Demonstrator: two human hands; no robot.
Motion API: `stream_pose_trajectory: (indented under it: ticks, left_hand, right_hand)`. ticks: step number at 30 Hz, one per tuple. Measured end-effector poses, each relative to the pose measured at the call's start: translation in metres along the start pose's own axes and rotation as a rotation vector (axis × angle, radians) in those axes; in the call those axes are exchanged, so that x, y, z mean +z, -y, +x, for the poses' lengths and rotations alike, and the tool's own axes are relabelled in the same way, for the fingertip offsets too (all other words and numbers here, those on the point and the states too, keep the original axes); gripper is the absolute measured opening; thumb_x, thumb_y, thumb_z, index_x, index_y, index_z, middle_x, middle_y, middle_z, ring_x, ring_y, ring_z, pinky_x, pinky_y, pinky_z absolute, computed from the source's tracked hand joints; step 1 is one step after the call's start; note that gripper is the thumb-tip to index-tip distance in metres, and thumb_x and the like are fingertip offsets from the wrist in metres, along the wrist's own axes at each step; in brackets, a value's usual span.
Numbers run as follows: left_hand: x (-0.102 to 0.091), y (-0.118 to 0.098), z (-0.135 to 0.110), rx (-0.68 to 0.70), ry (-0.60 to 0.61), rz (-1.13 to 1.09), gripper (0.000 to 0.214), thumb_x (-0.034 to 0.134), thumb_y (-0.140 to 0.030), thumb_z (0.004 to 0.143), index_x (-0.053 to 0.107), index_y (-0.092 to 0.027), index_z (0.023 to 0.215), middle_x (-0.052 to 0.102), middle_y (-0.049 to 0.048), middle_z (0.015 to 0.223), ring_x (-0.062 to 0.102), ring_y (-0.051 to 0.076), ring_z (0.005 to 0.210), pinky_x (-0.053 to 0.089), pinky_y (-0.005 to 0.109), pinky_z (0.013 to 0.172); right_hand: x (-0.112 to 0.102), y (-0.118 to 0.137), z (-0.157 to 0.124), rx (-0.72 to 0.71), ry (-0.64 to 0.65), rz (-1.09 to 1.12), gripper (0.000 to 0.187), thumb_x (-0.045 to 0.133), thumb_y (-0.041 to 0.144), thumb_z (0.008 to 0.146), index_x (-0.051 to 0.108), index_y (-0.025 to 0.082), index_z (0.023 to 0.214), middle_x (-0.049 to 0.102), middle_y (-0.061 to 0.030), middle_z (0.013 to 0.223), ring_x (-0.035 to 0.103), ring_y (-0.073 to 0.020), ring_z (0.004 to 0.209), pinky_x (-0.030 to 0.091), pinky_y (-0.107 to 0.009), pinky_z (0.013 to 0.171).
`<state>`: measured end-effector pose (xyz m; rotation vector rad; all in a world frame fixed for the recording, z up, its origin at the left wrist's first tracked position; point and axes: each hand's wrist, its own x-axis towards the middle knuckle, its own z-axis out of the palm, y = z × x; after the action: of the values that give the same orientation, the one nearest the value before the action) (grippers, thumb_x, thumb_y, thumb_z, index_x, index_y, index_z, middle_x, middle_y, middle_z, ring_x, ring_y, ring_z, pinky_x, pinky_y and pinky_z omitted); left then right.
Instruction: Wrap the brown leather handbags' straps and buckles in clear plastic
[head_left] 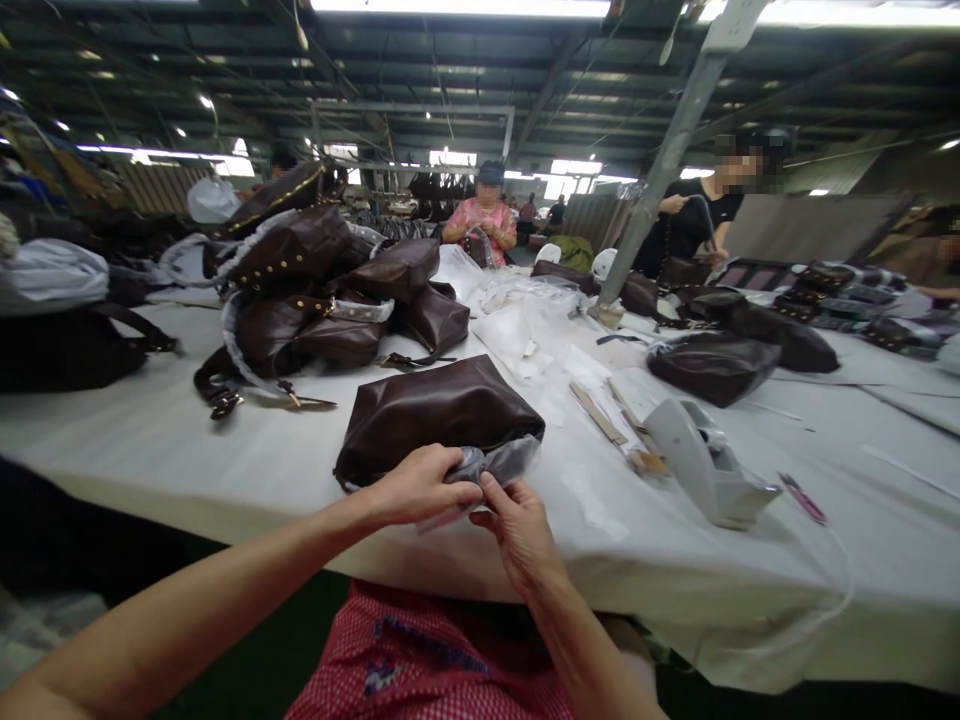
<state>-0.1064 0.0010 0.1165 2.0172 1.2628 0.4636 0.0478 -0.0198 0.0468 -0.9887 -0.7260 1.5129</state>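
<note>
A dark brown leather bag (442, 405) lies on the white-covered table right in front of me. At its near edge a crumpled clear plastic wrap (511, 460) sticks out, with something greyish inside it that I cannot make out. My left hand (427, 485) grips the wrap from the left, thumb and fingers closed together. From the right, my right hand (517, 525) pinches the same wrap between thumb and fingertips. Both hands are close together, touching at the wrap, and partly cover the bag's near side.
A heap of brown studded bags (300, 270) stands at the left. A tape dispenser (709, 465), pink-handled snips (802, 498) and cardboard strips (607, 415) lie to the right. Further bags (712, 365) sit beyond, near a slanting metal post (664, 160). Two co-workers (480, 220) handle bags across the table.
</note>
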Motion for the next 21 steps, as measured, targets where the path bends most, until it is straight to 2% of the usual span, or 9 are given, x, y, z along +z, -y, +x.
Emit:
stream_pose_trajectory:
  ticks: [2,5,9,13,15,18,21]
  left_hand:
    - [-0.001,-0.004,0.004,-0.015,-0.019,0.011,0.023,0.054,-0.038,0.077,0.055,-0.015,0.071,0.052,-0.0026,0.062,0.047,0.012,0.058,0.029,0.022,0.05]
    - [-0.005,-0.008,0.012,-0.038,0.013,-0.087,0.02,0.054,-0.035,0.075,0.055,-0.015,0.071,0.054,-0.0023,0.061,0.049,0.013,0.058,0.031,0.021,0.049]
    - [-0.015,-0.014,0.029,-0.066,0.055,-0.208,0.019,0.057,-0.034,0.073,0.056,-0.015,0.071,0.055,-0.0021,0.062,0.05,0.012,0.055,0.033,0.021,0.048]
    - [-0.03,-0.016,0.059,-0.182,0.057,-0.243,0.024,0.066,-0.038,0.069,0.059,-0.015,0.069,0.054,-0.0032,0.056,0.045,0.009,0.047,0.031,0.021,0.044]
    - [-0.038,-0.017,0.075,-0.219,0.033,-0.3,0.026,0.072,-0.037,0.066,0.061,-0.014,0.066,0.054,-0.003,0.055,0.046,0.009,0.047,0.033,0.02,0.045]
    - [-0.049,-0.018,0.092,-0.293,0.049,-0.408,0.029,0.079,-0.037,0.061,0.063,-0.012,0.065,0.059,-0.0009,0.058,0.05,0.01,0.051,0.039,0.021,0.049]
    - [-0.055,-0.019,0.099,-0.389,0.078,-0.47,0.035,0.083,-0.041,0.056,0.064,-0.013,0.066,0.061,0.0003,0.057,0.052,0.012,0.049,0.04,0.023,0.047]
  right_hand:
    - [0.002,0.006,0.002,-0.01,0.008,0.003,0.042,0.085,0.044,0.057,0.069,0.013,0.082,0.07,-0.0031,0.077,0.062,-0.013,0.064,0.051,-0.021,0.048]
    - [0.002,0.015,0.01,-0.005,0.017,0.033,0.042,0.086,0.041,0.055,0.069,0.014,0.081,0.07,-0.0021,0.075,0.061,-0.0114,0.062,0.051,-0.019,0.047]
    - [0.001,0.031,0.026,0.067,0.039,0.097,0.035,0.087,0.033,0.055,0.067,0.014,0.078,0.069,-0.0002,0.071,0.06,-0.0095,0.058,0.048,-0.017,0.044]
    - [0.003,0.054,0.049,0.17,0.044,0.155,0.019,0.081,0.021,0.066,0.063,0.015,0.07,0.063,0.0033,0.059,0.056,-0.0074,0.05,0.048,-0.017,0.045]
    - [0.002,0.064,0.057,0.173,0.064,0.203,0.013,0.076,0.02,0.073,0.063,0.016,0.074,0.065,0.0024,0.062,0.06,-0.0081,0.055,0.05,-0.017,0.05]
    - [-0.01,0.069,0.06,0.157,0.139,0.217,0.011,0.072,0.024,0.077,0.065,0.016,0.081,0.07,-0.0017,0.076,0.066,-0.0111,0.067,0.053,-0.02,0.057]
    - [-0.038,0.059,0.051,0.171,0.179,0.128,0.02,0.076,0.029,0.073,0.067,0.016,0.084,0.071,-0.0045,0.084,0.066,-0.0124,0.071,0.053,-0.021,0.059]
